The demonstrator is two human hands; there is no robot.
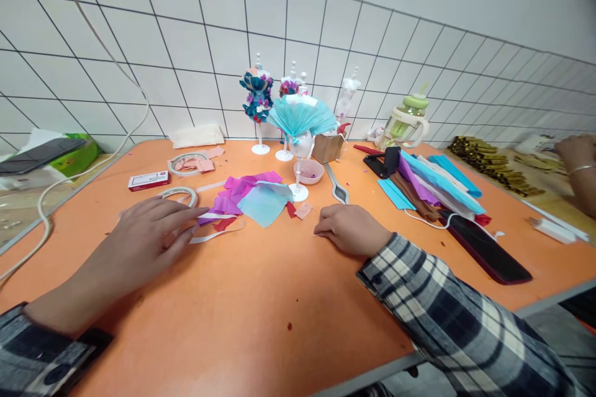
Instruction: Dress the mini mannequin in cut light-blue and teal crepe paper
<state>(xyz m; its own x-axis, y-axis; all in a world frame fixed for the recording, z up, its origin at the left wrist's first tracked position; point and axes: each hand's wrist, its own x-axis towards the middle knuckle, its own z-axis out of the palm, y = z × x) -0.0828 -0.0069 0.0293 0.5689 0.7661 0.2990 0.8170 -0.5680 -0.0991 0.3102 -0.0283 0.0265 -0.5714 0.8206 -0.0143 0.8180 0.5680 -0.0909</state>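
My left hand [144, 236] is over the table's left side, fingers stretched out and thumb apart. Its fingertips come close to a white strip [209, 237] and purple crepe paper [249, 189]; a roll of tape [186, 193] lies just beyond. My right hand [351, 229] rests on the table with fingers curled together; a tiny pale bit shows at the fingertips, too small to name. Between and beyond the hands stands a small white dress form [300, 189] with a pleated light-blue paper piece [302, 115] around its top. A light-blue paper sheet [265, 201] lies before it.
Dressed forms [257, 96] stand near the tiled wall. Behind the blue-topped form are a pink bowl [308, 171] and scissors [338, 189]. To the right lie folded coloured papers [433, 177], a dark phone [484, 248] and a green-lidded bottle [410, 121]. Another person's arm [580, 167] shows at far right.
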